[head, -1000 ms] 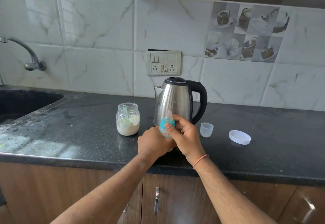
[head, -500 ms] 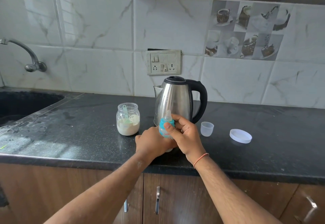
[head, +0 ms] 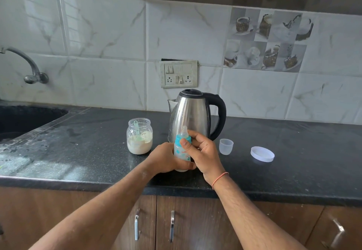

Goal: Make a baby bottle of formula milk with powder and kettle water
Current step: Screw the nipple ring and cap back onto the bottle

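A small baby bottle (head: 181, 152) with a blue collar and clear teat stands on the black counter (head: 293, 167) in front of the steel kettle (head: 193, 115). My left hand (head: 166, 157) grips the bottle's body from the left. Thumb and fingers of my right hand (head: 203, 151) curl round the blue collar. To the left is an open glass jar (head: 139, 136) of white powder with a pale green scoop inside. The bottle's lower part is hidden by my hands.
A clear bottle cap (head: 226, 146) and a white jar lid (head: 262, 153) lie right of the kettle. A dark sink (head: 23, 120) and tap (head: 29, 67) are at the far left. A wall socket (head: 178, 74) sits behind the kettle. Cabinet doors (head: 176, 226) are below.
Both hands stay on the bottle; my right hand's fingers have shifted slightly around the blue collar. The bottle has not moved from its spot.
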`<state>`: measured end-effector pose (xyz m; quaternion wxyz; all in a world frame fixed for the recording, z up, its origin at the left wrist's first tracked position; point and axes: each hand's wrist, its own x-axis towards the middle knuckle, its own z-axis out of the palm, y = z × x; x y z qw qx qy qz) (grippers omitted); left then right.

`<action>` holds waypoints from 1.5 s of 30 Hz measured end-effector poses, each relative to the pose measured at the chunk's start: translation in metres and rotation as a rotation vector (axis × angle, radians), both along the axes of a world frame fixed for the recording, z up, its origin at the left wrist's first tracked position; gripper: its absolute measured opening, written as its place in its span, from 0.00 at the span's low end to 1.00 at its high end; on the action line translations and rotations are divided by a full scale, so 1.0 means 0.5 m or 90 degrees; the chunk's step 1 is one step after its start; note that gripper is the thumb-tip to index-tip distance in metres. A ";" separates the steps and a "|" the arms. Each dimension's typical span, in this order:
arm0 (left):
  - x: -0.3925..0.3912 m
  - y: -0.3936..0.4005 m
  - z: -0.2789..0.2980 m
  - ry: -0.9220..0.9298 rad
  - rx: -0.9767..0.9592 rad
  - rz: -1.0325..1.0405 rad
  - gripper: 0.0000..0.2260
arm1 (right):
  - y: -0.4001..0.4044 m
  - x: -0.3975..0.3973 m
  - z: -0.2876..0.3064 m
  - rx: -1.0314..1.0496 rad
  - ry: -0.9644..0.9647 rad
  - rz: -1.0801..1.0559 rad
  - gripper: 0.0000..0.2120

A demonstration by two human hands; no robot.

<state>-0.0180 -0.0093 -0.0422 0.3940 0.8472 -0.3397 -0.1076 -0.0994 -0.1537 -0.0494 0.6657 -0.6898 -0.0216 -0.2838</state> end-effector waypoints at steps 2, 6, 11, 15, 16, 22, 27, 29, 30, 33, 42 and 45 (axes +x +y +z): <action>-0.014 -0.011 0.000 -0.053 0.038 0.082 0.24 | 0.000 0.002 -0.001 -0.009 -0.005 -0.020 0.18; -0.043 -0.022 -0.010 -0.126 0.055 0.191 0.22 | 0.001 0.010 -0.009 -0.019 -0.016 -0.061 0.19; -0.041 -0.017 -0.011 -0.083 0.015 0.154 0.25 | 0.005 0.005 -0.007 -0.069 -0.013 -0.089 0.18; -0.002 0.008 -0.020 -0.019 -0.025 0.033 0.24 | 0.006 -0.010 0.001 -0.156 -0.033 -0.142 0.29; 0.007 0.018 -0.020 -0.006 -0.024 0.016 0.23 | 0.001 -0.013 0.001 -0.167 -0.048 -0.169 0.30; 0.037 0.050 -0.033 -0.002 -0.054 -0.027 0.33 | -0.098 -0.035 -0.003 -0.111 -0.087 -0.461 0.22; 0.041 0.048 -0.044 -0.003 -0.091 -0.025 0.39 | -0.214 -0.042 -0.010 -0.167 0.208 -0.474 0.40; 0.042 0.048 -0.046 0.002 -0.101 -0.031 0.41 | -0.230 -0.038 -0.010 -0.208 0.308 -0.438 0.48; 0.042 0.047 -0.046 0.003 -0.104 -0.034 0.41 | -0.232 -0.034 -0.012 -0.237 0.338 -0.422 0.50; 0.040 0.049 -0.047 -0.002 -0.111 -0.040 0.42 | -0.228 -0.023 -0.023 -0.315 0.372 -0.429 0.44; 0.029 0.049 -0.044 -0.034 -0.114 -0.037 0.42 | -0.161 -0.088 0.003 -0.209 0.140 -0.322 0.24; 0.027 0.045 -0.044 -0.040 -0.104 -0.033 0.38 | -0.126 -0.108 0.007 -0.248 0.111 -0.211 0.22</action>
